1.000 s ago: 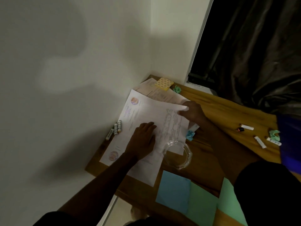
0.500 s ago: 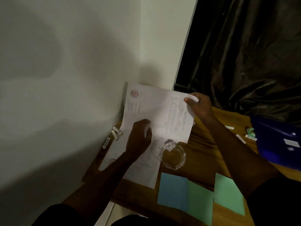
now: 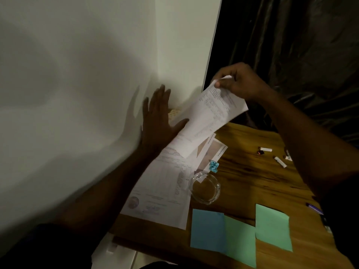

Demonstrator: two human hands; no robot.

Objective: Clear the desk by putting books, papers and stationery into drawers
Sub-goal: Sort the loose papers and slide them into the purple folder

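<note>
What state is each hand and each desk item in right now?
right hand: pinches the printed sheet's top corner.
printed sheet: held up, tilted, lower end over the paper stack.
left hand: open, fingers straight, holds nothing.
paper stack: flat on the desk.
glass dish: upright, at the stack's edge.
blue paper ball: crumpled.
blue note: lying flat.
green notes: two, lying flat.

Printed sheet (image 3: 211,111) raised, tilted, above flat papers (image 3: 161,191) by wall (image 3: 77,94). 1 blue note (image 3: 207,230), 2 green notes (image 3: 272,228) flat, in a row.
</note>
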